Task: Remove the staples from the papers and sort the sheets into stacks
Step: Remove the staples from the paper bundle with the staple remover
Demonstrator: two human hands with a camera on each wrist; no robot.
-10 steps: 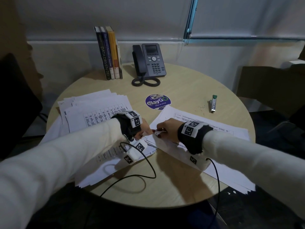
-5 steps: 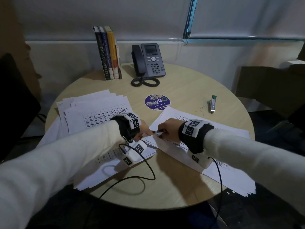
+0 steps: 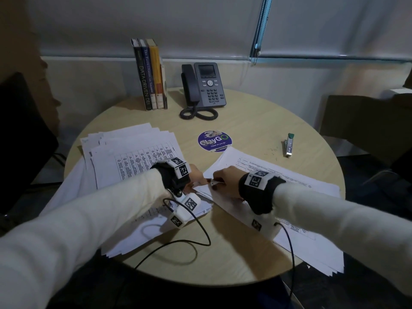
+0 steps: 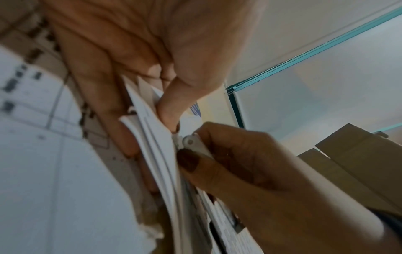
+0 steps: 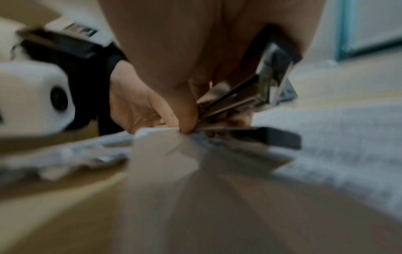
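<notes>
Both hands meet at the middle of the round table. My left hand pinches the corner of a stapled set of sheets between thumb and fingers. My right hand grips a small metal staple remover, its tip pressed against that same corner. In the right wrist view the thumb pins the hinged metal tool down on the paper. A fanned stack of printed sheets lies to the left and another stack to the right, under my right forearm. The staple itself is hidden.
A small stapler with a green end lies at the right, with loose staples beside it. A round purple sticker sits mid-table. Three upright books and a desk phone stand at the back. Wrist-camera cables trail over the near edge.
Both hands stay at the paper corner. The right hand with the tool has shifted only slightly against the corner; the papers have not moved.
</notes>
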